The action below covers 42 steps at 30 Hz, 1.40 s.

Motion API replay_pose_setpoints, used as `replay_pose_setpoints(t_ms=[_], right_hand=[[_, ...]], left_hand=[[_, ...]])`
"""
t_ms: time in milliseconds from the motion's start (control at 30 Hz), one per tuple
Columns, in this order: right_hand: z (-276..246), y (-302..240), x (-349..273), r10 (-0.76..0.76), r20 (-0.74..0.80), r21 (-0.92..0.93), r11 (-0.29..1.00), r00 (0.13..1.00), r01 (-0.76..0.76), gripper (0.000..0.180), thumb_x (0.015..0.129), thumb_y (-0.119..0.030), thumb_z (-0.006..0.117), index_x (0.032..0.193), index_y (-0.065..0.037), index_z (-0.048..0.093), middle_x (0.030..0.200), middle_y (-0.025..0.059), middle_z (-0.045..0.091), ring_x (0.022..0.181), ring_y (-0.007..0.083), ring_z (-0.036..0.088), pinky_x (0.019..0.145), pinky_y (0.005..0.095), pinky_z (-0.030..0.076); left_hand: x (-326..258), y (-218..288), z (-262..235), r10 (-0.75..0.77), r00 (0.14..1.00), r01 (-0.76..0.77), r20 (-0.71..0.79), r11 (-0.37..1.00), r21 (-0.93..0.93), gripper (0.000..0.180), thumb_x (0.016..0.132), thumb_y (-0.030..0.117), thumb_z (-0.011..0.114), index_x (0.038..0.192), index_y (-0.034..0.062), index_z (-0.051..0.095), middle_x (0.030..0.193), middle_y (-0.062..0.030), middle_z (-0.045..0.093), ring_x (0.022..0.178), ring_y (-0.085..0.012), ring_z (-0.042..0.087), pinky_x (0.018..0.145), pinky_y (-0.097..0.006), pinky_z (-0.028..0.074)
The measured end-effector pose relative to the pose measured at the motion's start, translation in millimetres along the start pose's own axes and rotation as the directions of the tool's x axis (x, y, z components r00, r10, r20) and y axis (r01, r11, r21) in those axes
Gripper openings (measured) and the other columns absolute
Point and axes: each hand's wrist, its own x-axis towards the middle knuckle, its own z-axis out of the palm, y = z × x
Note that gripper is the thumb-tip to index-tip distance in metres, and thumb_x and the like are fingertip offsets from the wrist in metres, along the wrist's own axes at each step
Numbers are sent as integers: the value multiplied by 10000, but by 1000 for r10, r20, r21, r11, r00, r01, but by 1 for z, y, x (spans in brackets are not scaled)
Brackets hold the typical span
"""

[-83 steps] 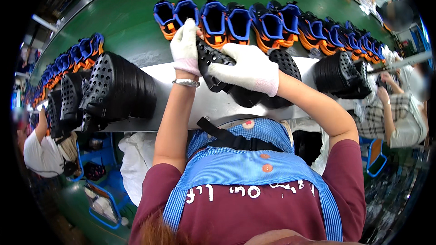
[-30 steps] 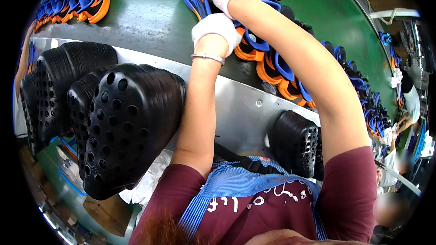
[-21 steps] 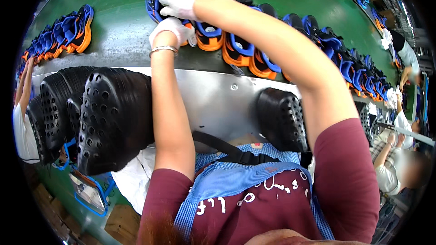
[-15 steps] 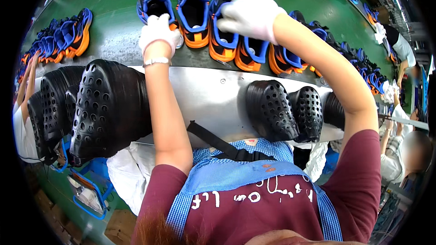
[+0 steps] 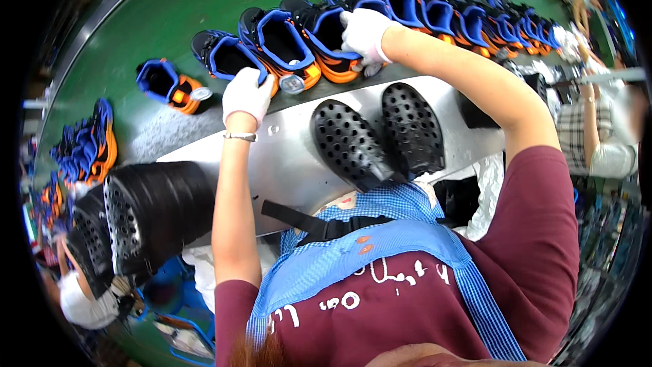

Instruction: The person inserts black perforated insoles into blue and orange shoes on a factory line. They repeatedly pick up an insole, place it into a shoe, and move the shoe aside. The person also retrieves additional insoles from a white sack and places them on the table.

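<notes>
A row of black, blue and orange sneakers runs across the green surface, heels toward me. My left hand (image 5: 246, 98), in a white glove, is closed at the heel of one sneaker (image 5: 227, 54), its fingertips at the blue collar. My right hand (image 5: 367, 39), gloved too, has its fingers closed at the heel edge of another sneaker (image 5: 326, 30). Between them stands a third sneaker (image 5: 275, 41) with a pale round piece (image 5: 292, 84) at its heel. A separate sneaker (image 5: 159, 81) at the left has a similar round piece (image 5: 201, 94) behind its heel.
Black perforated toe-shaped forms (image 5: 350, 139) rest on the metal ledge (image 5: 285, 156) before me. Larger dark stacked forms (image 5: 170, 197) stand at the left. More sneakers (image 5: 85, 143) lie at far left. Co-workers are at both sides; a sleeve (image 5: 614, 163) shows at right.
The view has turned. My left hand has left the leftmost sneaker and is now at the neighbouring one. My right hand has moved to a sneaker's heel edge.
</notes>
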Motion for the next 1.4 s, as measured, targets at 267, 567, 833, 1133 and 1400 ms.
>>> replay_pose_setpoints(t_ms=[267,567,833,1133,1400], right_hand=[[-39,-6,-192,659,-249,453,727,710,-516,295,873,-284,595,1089,-94,659,987,135,673,958,301,645,835,382,506],[40,-56,-407,988,-153,656,92,-13,-749,382,850,-344,678,1097,-58,629,1023,119,669,947,203,656,841,317,501],[72,-54,-390,988,-152,626,107,13,-773,492,774,-311,759,1128,-19,582,1079,178,622,1010,299,612,908,378,476],[60,-51,-420,994,-108,843,82,-20,-532,393,787,-198,780,1042,15,570,863,72,623,772,129,614,709,269,502],[-72,-77,-275,853,-412,878,465,320,-109,436,779,-72,761,1152,3,547,1002,52,621,908,125,613,835,267,495]], left_hand=[[21,-13,7,-15,972,40,235,994,-101,451,860,435,560,811,-6,640,803,-231,635,790,-410,615,716,-435,477],[28,-18,15,-116,980,130,161,989,-77,443,842,411,628,917,-24,653,891,-218,653,868,-372,630,806,-405,484],[-4,-28,7,134,982,-140,-133,990,-36,503,860,323,657,1288,74,573,1286,-164,544,1028,-285,611,906,-348,495],[-25,-16,-14,130,950,-138,-285,990,-8,447,870,297,650,1257,79,605,1278,-178,547,1025,-253,631,903,-346,493],[-38,78,-67,133,988,-122,-75,398,-909,493,987,206,530,1406,-34,432,1359,-196,515,1164,-249,586,948,-336,501]])
